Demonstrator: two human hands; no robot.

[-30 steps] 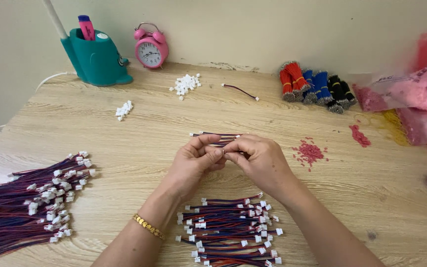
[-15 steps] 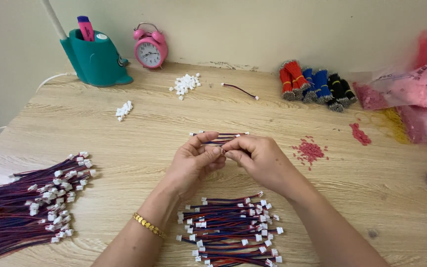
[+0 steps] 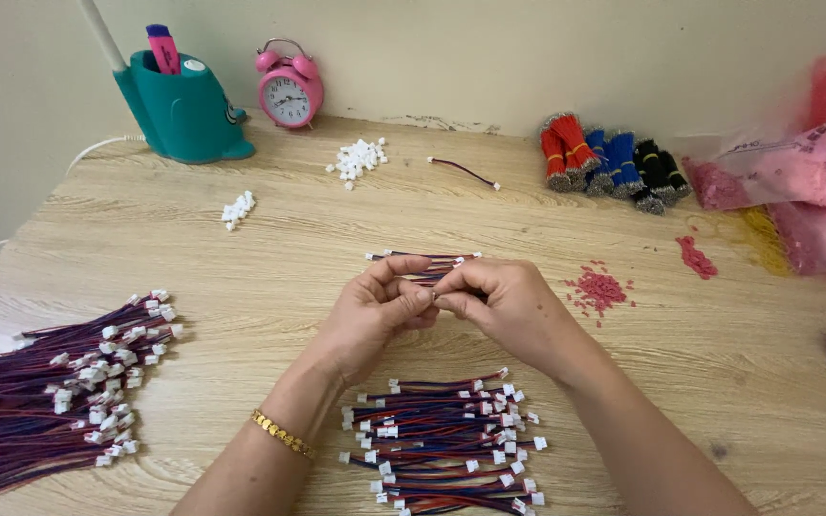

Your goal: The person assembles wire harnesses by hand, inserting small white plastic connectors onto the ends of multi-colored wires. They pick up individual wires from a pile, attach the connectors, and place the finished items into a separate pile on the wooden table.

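— What have you got between your fingers?

— You're pinching a short red-and-blue wire lead [image 3: 424, 270] over the middle of the table [image 3: 241, 277] — both sets of fingertips meet at its near end, and the rest pokes out behind your knuckles.

— What's it all sitting on?

— Pale wood-grain tabletop, pushed against a plain cream wall [image 3: 489, 48].

— Anything crowding you?

— A finished bundle of leads with white plugs [image 3: 446, 440] lies just below your wrists; a bigger heap [image 3: 50, 392] sits far left. Red crumbs [image 3: 599, 287] lie just beside your right hand [image 3: 504, 306]. Farther back: loose white connectors [image 3: 358, 158], a single lead [image 3: 464, 172], wire bundles in red, blue and black [image 3: 609, 162], a pink alarm clock [image 3: 289, 91], a teal pen holder [image 3: 179, 110], pink bags [image 3: 815, 172] at right.

— And the hands?

— Your left hand [image 3: 375, 311], gold bracelet [image 3: 281, 433] on the wrist, curls inward, thumb and forefinger closed on the lead; your right mirrors it, fingers narrowed onto the same end.
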